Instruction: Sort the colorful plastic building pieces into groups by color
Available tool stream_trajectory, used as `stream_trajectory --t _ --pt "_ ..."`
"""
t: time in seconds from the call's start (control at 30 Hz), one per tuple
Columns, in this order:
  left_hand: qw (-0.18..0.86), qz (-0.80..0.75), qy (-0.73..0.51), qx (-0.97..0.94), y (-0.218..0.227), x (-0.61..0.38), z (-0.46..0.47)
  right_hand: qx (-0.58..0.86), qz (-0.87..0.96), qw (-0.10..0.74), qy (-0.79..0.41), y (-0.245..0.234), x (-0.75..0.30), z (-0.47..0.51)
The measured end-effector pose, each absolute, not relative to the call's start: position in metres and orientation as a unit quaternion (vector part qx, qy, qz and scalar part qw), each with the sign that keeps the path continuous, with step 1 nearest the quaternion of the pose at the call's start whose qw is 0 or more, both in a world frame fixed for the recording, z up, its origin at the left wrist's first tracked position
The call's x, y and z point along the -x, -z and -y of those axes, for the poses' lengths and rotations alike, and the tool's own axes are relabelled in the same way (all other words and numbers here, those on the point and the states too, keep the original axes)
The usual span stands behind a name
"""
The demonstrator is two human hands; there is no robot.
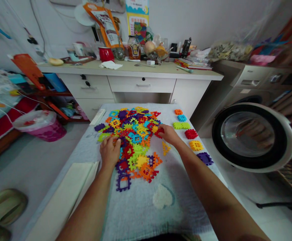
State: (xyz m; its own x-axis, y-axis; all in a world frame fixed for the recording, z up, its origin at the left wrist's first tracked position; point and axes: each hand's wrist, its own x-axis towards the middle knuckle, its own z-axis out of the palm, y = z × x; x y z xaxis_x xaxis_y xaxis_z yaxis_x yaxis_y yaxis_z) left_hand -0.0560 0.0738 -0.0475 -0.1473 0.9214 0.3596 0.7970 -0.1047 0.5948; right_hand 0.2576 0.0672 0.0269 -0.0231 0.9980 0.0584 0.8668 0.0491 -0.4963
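— Where's the pile?
— The pile (pixel 135 137) lies on the cloth (pixel 140 214), straight ahead of me at twelve o'clock. Take it as a dial: my left hand (pixel 110 150) is at nine, my right hand (pixel 167 133) at three.

— Are you gripping anything?
— My left fingers curl over the edge, an orange bit showing beside the thumb; I can't tell whether they pinch it. My right fingertips bend down at a red piece (pixel 158 135), but whether they've closed on it I can't tell either.

— How will these handle?
— Light and stiff, I'd judge: thin plastic, hard to break. Smooth faces may slide, and the toothed rims could snag on neighbours.

— So where to hold?
— By opposite edges, thumb against forefinger. The yellow triangle (pixel 165 148), below my right hand, offers its bars; the stacks (pixel 191 134), two to four o'clock, offer their sides.
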Motion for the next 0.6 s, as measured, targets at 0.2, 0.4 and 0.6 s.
stream_trajectory --t 0.2,0.4,0.6 --pt "0.087 -0.665 -0.364 -0.646 0.045 0.055 -0.073 0.686 0.686 0.151 -0.191 -0.03 -0.266 -0.063" --pt "0.088 -0.664 -0.367 -0.646 0.046 0.055 -0.073 0.721 0.684 0.088 -0.07 -0.025 -0.256 -0.048" --pt "0.088 -0.669 -0.36 -0.644 0.044 0.053 -0.072 0.753 0.65 0.045 -0.094 -0.029 -0.246 -0.039"
